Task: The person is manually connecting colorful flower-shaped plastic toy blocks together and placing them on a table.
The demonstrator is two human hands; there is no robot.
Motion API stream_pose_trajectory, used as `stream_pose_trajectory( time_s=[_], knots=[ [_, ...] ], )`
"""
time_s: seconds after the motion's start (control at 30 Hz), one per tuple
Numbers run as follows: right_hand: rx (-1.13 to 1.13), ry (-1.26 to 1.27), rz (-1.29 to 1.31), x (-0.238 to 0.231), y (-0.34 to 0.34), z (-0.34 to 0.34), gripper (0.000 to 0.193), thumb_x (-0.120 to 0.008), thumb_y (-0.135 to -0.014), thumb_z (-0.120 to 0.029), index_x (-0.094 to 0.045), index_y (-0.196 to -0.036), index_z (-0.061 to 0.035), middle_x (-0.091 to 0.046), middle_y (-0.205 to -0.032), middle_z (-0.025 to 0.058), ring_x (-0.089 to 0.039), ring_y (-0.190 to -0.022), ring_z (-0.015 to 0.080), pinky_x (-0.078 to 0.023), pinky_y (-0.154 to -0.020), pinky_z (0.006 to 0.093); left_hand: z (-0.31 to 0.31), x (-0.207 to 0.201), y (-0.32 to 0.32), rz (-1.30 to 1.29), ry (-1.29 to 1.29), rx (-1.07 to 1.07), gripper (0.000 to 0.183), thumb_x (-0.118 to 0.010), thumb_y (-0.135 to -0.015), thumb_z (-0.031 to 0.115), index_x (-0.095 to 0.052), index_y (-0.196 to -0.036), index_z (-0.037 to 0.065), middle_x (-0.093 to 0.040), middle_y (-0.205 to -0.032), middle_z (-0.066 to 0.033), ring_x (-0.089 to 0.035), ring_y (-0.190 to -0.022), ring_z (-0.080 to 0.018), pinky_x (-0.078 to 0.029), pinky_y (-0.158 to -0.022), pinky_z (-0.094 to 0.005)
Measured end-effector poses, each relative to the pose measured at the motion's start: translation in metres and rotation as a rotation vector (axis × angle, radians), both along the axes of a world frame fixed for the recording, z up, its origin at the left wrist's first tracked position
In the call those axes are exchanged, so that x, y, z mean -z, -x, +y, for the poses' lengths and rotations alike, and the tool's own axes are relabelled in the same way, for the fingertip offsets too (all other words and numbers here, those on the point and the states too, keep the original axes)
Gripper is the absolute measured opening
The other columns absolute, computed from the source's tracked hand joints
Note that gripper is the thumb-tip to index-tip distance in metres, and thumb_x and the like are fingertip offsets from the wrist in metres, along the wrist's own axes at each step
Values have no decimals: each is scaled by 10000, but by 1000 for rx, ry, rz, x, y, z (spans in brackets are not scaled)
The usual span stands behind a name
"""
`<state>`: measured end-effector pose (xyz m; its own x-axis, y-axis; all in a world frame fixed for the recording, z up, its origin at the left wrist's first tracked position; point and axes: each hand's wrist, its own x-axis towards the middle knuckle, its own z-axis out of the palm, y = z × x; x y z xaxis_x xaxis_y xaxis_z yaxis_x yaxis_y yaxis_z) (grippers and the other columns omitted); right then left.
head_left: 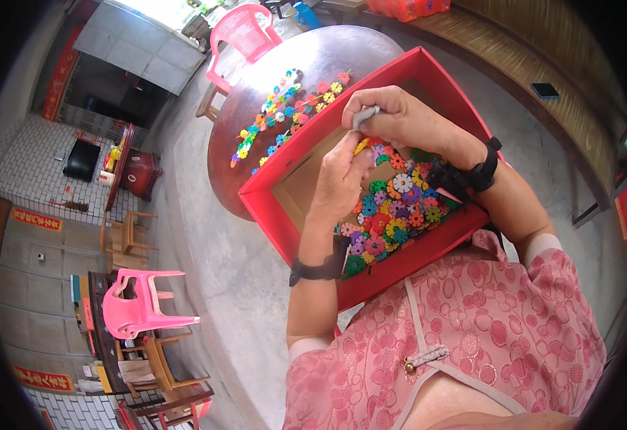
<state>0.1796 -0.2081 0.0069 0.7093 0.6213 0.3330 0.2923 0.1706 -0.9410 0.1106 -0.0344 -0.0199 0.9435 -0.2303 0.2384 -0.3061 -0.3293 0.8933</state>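
Note:
My two hands meet above a red open box (291,160), fingers closed and touching. A small yellow plastic piece (361,145) shows at the fingers of my left hand (338,179), which pinches it. My right hand (406,118) is curled closed just above. A light grey wrap or strip (365,116) lies at its thumb; what its fingertips grip is hidden. Below, many flower-shaped plastic discs (398,208) in mixed colours fill the near part of the box. Black straps circle both wrists.
Joined chains of colourful discs (285,115) lie on the round brown table (220,154), where the box rests. A pink chair (245,36) stands beyond the table, another pink chair (138,304) at left. At right is a long wooden bench (514,68) with a dark phone (544,91).

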Motion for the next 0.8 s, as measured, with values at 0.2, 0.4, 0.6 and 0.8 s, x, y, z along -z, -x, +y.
stream_pose_trajectory(
  time_s=[0.2, 0.4, 0.6, 0.8],
  knots=[
    [72, -302, 141, 2, -10, -5, 97, -542, -902, -127, -609, -957, -83, -501, -696, -61, -415, -549, -4, -308, -461, 151, 1, -2, 1, -61, 54, 11, 321, -543, -954, 216, -546, -1200, 10, -534, -779, -5, -499, -690, -72, -440, -638, -216],
    [285, 117, -250, 29, -30, -2, 167, -524, -946, -198, -602, -951, -50, -527, -734, -4, -525, -632, 78, -435, -546, 233, 5, 1, -6, -77, 224, -96, 433, -636, -904, 245, -493, -1246, 22, -570, -886, -25, -560, -789, -88, -473, -712, -223],
    [457, 226, -685, 29, -31, -2, 162, -547, -918, -170, -618, -970, -34, -574, -874, 109, -585, -806, 244, -476, -707, 345, 16, 11, -16, -146, 143, -116, 527, -691, -855, 204, -450, -1284, 16, -548, -951, -49, -572, -843, -106, -493, -797, -243],
    [144, -71, -631, 8, -8, 3, 128, -587, -892, -131, -619, -963, -29, -585, -968, 78, -570, -895, 184, -462, -774, 306, 11, 6, -8, 38, 371, 1, 620, -720, -815, 152, -398, -1327, 17, -576, -1004, -63, -587, -888, -129, -509, -799, -267]
  ],
)
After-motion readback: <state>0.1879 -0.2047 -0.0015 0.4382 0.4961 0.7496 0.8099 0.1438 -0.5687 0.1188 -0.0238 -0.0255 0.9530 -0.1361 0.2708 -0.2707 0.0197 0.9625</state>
